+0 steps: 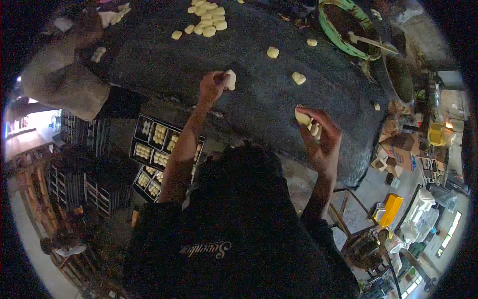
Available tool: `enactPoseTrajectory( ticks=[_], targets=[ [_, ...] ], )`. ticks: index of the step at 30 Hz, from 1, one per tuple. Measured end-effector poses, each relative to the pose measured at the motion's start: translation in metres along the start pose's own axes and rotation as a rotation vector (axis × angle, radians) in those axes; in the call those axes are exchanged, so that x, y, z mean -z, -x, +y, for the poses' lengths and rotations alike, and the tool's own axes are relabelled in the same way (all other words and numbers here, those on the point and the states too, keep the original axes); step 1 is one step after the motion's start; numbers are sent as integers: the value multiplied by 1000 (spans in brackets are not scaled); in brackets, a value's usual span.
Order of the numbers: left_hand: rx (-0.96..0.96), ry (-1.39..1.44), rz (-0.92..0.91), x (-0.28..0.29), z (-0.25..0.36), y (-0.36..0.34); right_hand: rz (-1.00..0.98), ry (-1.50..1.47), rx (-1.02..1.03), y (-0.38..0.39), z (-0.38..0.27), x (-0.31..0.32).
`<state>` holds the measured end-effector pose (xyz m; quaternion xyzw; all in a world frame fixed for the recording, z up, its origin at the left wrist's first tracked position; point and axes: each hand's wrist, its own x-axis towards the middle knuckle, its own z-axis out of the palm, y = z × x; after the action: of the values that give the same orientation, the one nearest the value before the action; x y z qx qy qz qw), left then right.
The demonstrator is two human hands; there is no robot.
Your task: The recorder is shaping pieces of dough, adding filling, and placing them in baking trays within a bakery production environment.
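- Left hand (211, 87): fingers pinched on pale, rounded dough piece (231, 79); long axis roughly fore-and-aft.
- Right hand (326, 137): fingers curled against yellowish dough lump (302, 117); its axis unclear.

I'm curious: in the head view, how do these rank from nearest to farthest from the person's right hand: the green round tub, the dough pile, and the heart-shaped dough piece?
From the right hand:
1. Heart-shaped dough piece: ahead, slightly left.
2. Green round tub: farther ahead, toward the right.
3. Dough pile: far ahead, well to the left.
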<state>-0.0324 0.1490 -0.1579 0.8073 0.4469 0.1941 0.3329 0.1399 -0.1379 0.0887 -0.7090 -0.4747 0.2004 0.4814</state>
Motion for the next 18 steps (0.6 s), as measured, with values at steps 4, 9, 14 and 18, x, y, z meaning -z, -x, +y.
enactPoseTrajectory(
  ticks=[4,9,14,18],
  targets=[
    [13,468,-164,10,-2,-13,-24,-618,-569,-48,54,-8],
    [140,121,-138,32,12,-20,-245,438,-248,-92,129,-34],
    [327,57,-132,56,50,-3,-311,186,-289,-155,122,-74],
    [142,-128,-165,47,51,1,-549,264,319,-176,166,-177]
  ],
)
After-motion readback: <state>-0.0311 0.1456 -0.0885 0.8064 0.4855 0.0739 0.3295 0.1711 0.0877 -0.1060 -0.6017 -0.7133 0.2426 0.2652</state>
